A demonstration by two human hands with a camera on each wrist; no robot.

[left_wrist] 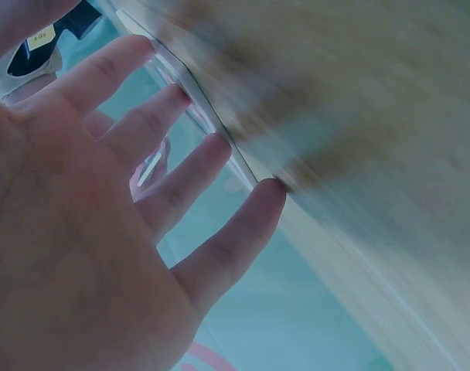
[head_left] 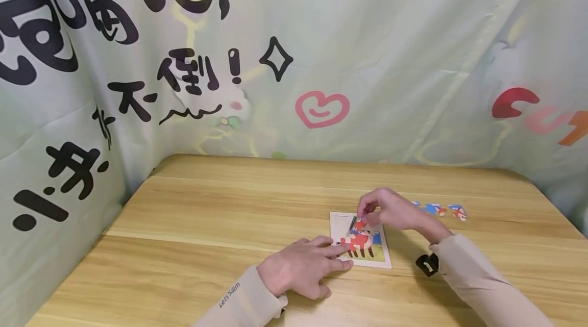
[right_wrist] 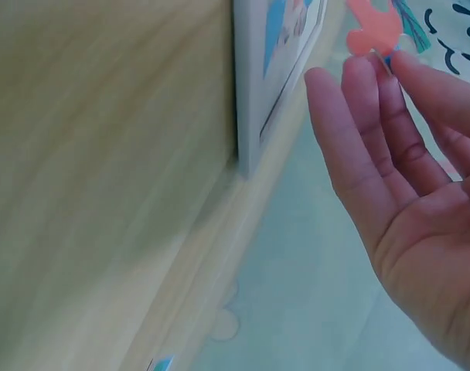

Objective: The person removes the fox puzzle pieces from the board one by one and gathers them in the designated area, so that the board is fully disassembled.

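A small square puzzle board (head_left: 341,223) lies on the wooden table, with a red animal on striped legs partly put together in it. Spread over its lower left side, my left hand (head_left: 308,267) rests with nearly straight fingers. In the left wrist view those fingertips (left_wrist: 270,197) are lined up along the board's edge. My right hand (head_left: 390,209) is over the board's upper part and pinches a puzzle piece (right_wrist: 376,29) between thumb and fingers. That piece is red with a dark green striped part, and it stands tilted above the board's surface. The right hand hides the upper right corner.
Several loose puzzle pieces (head_left: 432,208) in blue, red and white lie on the table (head_left: 220,209) behind the right forearm. A black wrist strap part (head_left: 427,265) hangs by the right sleeve. A printed curtain (head_left: 395,61) encloses the table's back and left.
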